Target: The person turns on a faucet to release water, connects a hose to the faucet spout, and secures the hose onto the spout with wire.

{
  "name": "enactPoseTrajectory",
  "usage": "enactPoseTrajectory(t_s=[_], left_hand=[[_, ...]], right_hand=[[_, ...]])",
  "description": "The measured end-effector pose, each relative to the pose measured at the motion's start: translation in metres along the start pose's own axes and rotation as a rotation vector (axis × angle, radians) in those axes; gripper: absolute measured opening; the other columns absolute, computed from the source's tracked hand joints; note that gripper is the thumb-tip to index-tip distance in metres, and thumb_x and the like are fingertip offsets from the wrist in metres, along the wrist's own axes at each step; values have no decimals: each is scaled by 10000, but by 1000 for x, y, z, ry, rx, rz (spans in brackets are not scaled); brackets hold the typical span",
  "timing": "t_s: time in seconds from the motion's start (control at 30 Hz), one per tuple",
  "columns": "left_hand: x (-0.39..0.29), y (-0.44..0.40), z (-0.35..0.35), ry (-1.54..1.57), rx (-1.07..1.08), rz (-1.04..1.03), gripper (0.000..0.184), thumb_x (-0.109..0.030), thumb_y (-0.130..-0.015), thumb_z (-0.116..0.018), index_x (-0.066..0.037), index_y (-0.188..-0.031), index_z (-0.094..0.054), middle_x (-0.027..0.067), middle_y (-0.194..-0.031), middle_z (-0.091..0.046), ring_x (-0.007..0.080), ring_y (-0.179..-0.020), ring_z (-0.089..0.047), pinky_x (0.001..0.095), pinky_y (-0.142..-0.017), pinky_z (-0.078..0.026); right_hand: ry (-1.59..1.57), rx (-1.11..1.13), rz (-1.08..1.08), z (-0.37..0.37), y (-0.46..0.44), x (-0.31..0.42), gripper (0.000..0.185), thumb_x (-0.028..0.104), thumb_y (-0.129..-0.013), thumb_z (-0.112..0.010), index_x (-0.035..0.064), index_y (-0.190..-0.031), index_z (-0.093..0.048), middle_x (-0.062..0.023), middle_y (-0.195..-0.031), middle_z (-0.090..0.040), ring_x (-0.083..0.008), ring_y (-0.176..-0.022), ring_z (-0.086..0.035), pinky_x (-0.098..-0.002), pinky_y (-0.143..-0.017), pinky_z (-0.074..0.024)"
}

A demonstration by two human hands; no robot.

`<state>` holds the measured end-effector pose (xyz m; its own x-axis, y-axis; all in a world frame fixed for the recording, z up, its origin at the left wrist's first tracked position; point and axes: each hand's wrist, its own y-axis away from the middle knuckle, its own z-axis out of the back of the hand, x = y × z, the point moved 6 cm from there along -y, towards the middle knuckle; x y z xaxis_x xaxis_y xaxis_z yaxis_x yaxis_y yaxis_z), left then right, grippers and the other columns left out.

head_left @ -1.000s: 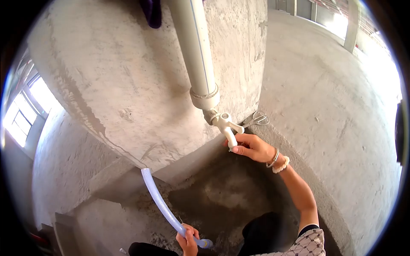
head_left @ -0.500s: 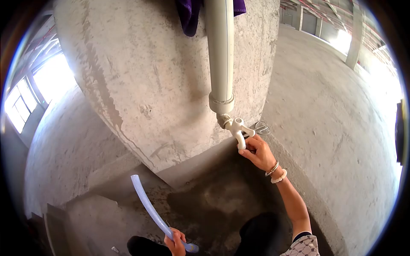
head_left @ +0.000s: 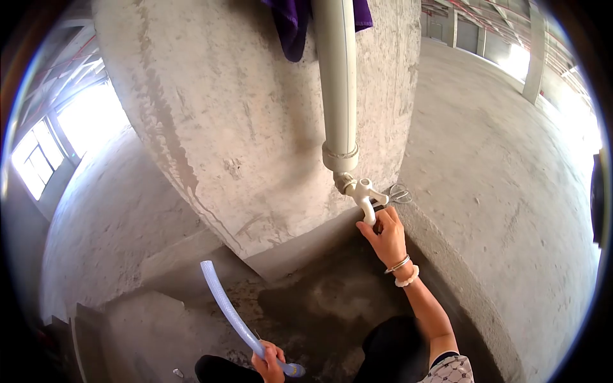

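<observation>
A white plastic tap [head_left: 366,196] sticks out from the lower end of a thick pale pipe [head_left: 338,83]. Closed round the lower tip of its spout are the thumb and fingers of my right hand [head_left: 387,239], with a bangle and a white bead bracelet at the wrist. Low in the view, my left hand [head_left: 269,362] grips a clear bluish braided hose [head_left: 228,306] near one end. The hose's other end points up and to the left, apart from the tap.
A concrete column [head_left: 255,127] stands behind the pipe, with purple cloth [head_left: 290,32] hanging at the top. Scissors [head_left: 400,194] lie on the ledge right of the tap. Below is a damp concrete basin with a low raised rim [head_left: 447,262]. My dark-clothed knees show at the bottom.
My right hand has turned more upright at the spout, its fingers shifting down from beside the tap handle. The left hand keeps hold of the hose. The whole view has shifted slightly.
</observation>
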<state>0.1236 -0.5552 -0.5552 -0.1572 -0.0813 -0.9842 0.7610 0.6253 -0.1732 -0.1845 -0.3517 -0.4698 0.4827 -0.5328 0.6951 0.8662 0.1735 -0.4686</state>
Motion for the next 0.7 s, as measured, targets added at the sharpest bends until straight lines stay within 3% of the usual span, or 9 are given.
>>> enactPoseTrajectory(t_s=[0.07, 0.17, 0.27, 0.43, 0.7], left_hand=[[-1, 0, 3, -5, -31, -13, 230, -200, -976, -445, -78, -782, -428, 2, -650, -393, 90, -508, -384, 247, -470, -341], [0, 2, 7, 11, -72, -12, 228, -189, -975, -446, -80, -776, -422, 1, -646, -388, 90, -501, -378, 245, -464, -338], [-1, 2, 8, 44, -71, -12, 227, -182, -975, -443, -81, -773, -420, -1, -641, -385, 90, -497, -378, 245, -460, -337], [-10, 1, 7, 62, -73, 14, 233, -185, -979, -434, -82, -770, -421, -2, -638, -385, 88, -495, -381, 245, -457, -336], [-12, -1, 6, 49, -58, 28, 233, -186, -976, -445, -85, -768, -419, -3, -641, -392, 90, -501, -394, 246, -464, -345]], right_hand=[[112, 1, 26, 6, 2, 8, 376, 268, -773, -726, 27, -1041, -617, -77, -832, -512, -197, -645, -510, -309, -600, -436], [-71, 40, 198, 10, 4, 11, 406, 246, -762, -737, 21, -1072, -601, -81, -866, -527, -202, -642, -532, -303, -603, -454], [-181, 78, 105, 12, -2, 2, 320, 172, -756, -738, -4, -983, -598, -57, -819, -484, -178, -661, -483, -298, -587, -409], [182, -54, 216, 10, 7, 13, 537, 251, -708, -783, 72, -1150, -535, -80, -946, -512, -222, -717, -571, -344, -619, -485], [-113, 67, 120, 18, -2, 11, 320, 180, -748, -741, 14, -1001, -637, -92, -804, -560, -216, -689, -567, -313, -637, -468]])
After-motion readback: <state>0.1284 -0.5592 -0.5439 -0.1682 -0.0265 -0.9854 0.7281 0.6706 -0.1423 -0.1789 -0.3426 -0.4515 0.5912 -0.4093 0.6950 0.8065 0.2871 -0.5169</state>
